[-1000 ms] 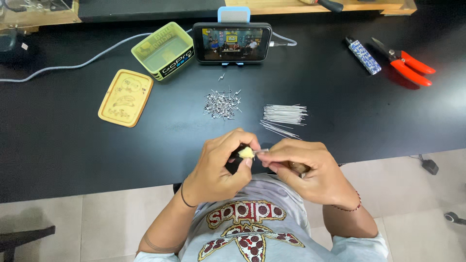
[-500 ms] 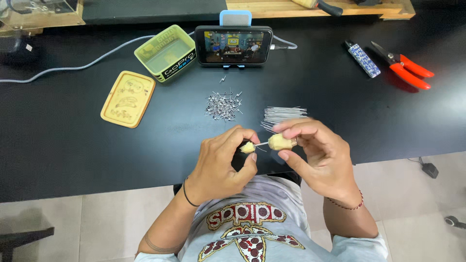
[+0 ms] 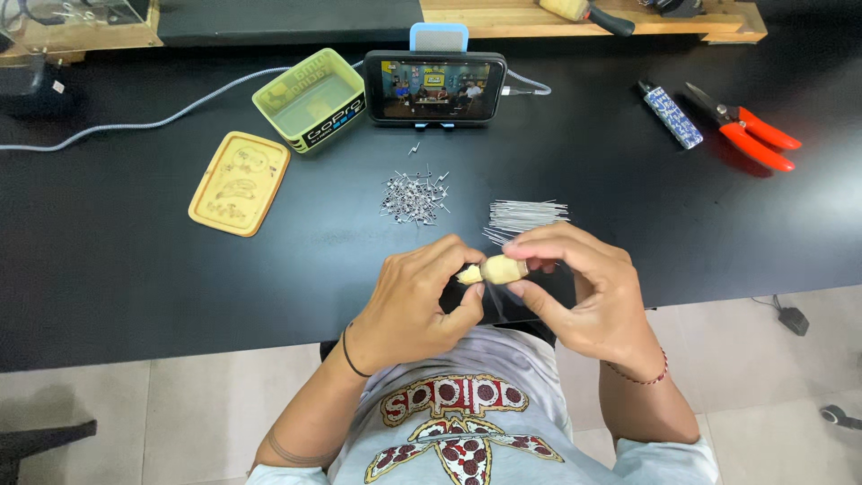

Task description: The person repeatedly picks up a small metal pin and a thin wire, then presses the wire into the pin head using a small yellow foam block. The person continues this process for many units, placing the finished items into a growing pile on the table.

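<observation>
Head view: pale piece (image 3: 503,268) pinched between both hands' fingertips (image 3: 530,266).

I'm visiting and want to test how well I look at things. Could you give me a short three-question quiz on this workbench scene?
1. True or false: both hands, the left hand and the right hand, meet at the small tan piece.
2. What lies nearest behind the hands? A) bundle of thin wires B) red-handled cutters C) yellow lid
3. Which thing stands upright behind the pile of small metal parts?

Key: 1 true; 2 A; 3 the phone on its stand.
</observation>
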